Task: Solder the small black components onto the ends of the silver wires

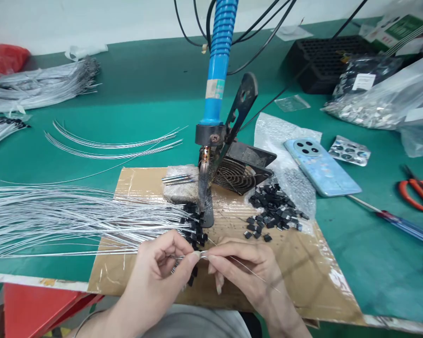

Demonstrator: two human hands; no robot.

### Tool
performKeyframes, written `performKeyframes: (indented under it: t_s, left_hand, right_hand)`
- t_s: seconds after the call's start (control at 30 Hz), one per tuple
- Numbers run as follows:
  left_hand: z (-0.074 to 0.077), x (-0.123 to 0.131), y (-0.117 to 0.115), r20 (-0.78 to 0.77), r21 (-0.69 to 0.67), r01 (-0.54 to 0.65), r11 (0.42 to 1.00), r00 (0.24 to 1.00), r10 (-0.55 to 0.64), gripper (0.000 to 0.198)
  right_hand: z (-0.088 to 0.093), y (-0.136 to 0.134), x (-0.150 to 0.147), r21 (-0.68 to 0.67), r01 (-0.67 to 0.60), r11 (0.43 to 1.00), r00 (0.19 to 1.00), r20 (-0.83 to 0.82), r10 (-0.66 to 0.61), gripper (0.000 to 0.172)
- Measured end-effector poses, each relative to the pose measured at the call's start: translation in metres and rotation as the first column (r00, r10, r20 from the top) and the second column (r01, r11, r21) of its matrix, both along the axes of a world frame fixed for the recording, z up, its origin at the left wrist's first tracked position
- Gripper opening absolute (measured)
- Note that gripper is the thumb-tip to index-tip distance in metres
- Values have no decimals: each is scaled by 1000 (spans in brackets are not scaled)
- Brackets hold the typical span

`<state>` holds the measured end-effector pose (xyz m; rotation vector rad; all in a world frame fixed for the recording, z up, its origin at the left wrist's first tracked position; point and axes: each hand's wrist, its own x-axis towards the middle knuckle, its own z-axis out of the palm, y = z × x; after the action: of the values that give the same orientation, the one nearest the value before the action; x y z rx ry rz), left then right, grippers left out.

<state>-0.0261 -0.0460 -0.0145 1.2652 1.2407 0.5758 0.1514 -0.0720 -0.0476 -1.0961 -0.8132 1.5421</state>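
Over the cardboard my left hand (165, 272) pinches the end of a thin silvery wire (203, 254) between thumb and index finger. Facing it, my right hand (248, 270) has thumb and index finger closed on the same spot, and a fine strand slants out across that hand. What exactly joins between the fingertips is too small to make out. Just behind my left hand, black connector pieces (193, 225) cap a large bundle of white wires (74, 216). Loose black connector housings (275, 206) lie in a pile beyond my right hand.
A soldering iron (216, 61) with a blue handle points down in its stand, near a small black fan (236, 173). The cardboard sheet (303, 281) covers the bench front. To the right lie a blue phone (322, 166), a screwdriver (405, 225) and red-handled pliers (419, 192).
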Motion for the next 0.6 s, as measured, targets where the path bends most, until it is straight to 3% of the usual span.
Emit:
performKeyframes:
  t_s: [0.37,0.5,0.6]
  left_hand:
    - [-13,5,-9,-130,297,-63,953,986,106,18]
    - [-6,-3,-1,-165,303,-187,934,956,245,16]
    - [-4,-5,3,-145,267,-157,951,969,201,19]
  right_hand:
    - [1,-10,-12,-131,187,974,982,-10,-190,16]
    - [-12,-12,6,-107,284,953,959,41,-281,14]
    - [-18,-10,11,-18,280,960,958,76,-277,10]
